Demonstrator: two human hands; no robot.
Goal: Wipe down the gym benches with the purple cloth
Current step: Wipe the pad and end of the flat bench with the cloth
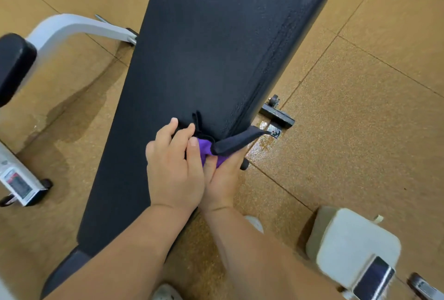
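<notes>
We are counting bench pads, two: the long bench pad [216, 47] and a second bench pad [14, 64] at the floor's [360, 107] left edge; hands, two: left hand [173, 169], right hand [222, 179]; purple cloth [205, 148], one; phone [373, 278], one; pale box [348, 239], one; shoes [255, 224] [165, 293], two.

The purple cloth [204, 148] is mostly hidden between left hand [174, 169] and right hand [222, 179].
</notes>
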